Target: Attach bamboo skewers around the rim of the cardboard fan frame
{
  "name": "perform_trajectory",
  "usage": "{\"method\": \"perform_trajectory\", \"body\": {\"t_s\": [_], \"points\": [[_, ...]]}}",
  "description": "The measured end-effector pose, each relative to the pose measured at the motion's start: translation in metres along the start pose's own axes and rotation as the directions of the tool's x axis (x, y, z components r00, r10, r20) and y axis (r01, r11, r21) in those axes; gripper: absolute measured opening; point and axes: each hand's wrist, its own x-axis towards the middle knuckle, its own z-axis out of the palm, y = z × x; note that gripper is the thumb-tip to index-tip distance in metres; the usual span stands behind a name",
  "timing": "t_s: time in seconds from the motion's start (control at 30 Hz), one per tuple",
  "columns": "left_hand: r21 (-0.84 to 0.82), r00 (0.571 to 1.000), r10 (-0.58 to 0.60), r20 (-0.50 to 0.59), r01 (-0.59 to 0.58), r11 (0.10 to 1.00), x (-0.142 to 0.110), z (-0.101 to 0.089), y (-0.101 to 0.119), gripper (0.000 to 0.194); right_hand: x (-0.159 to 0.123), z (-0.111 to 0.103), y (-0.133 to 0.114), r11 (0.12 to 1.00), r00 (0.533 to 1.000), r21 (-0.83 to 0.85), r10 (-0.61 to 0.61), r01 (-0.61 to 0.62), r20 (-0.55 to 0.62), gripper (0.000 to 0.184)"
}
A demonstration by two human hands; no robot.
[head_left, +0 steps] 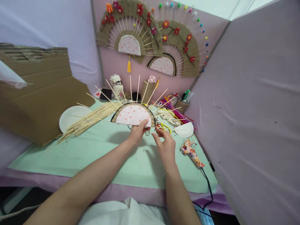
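Note:
A half-round fan piece of cardboard has a white face with pink spots, a black cord edge and thin wooden sticks fanning outward. My left hand is closed on its lower straight edge, thumb in front and the other fingers behind, partly hidden. Close to the piece's lower right corner is my right hand, its thumb and curled fingers apart with nothing visible between them. Just behind that hand lie scissors with yellow and red handles. A flower-patterned glue gun rests to the right on the table.
Left on the green tabletop lie a bundle of sticks, a paper plate and a large cardboard sheet. A cut half plate, pipe cleaners and a pen cup are right. Decorated fans hang behind.

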Motion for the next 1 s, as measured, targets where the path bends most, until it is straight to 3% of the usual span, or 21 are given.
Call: {"method": "perform_trajectory", "body": {"t_s": [0.33,0.5,0.7,1.0], "points": [[0.012,1.000,0.019,0.000,-0.019,1.000,0.000,0.000,-0.004,0.030,0.001,0.010,0.000,0.993,0.998,0.102,0.058,-0.054,-0.039,0.021],[0.076,0.998,0.061,0.019,-0.062,0.995,0.002,-0.005,-0.008,0.030,-0.002,0.007,0.001,0.998,0.998,0.035,-0.046,0.047,-0.054,0.020],[0.279,0.992,0.120,0.024,-0.122,0.953,0.004,-0.011,-0.015,0.032,-0.004,0.003,0.001,0.989,0.987,-0.081,-0.133,0.125,-0.094,0.022],[0.363,0.987,0.125,0.103,-0.154,0.919,0.003,-0.015,-0.016,0.034,0.004,-0.002,0.010,0.979,0.964,-0.070,-0.199,0.189,-0.176,0.016]]}}
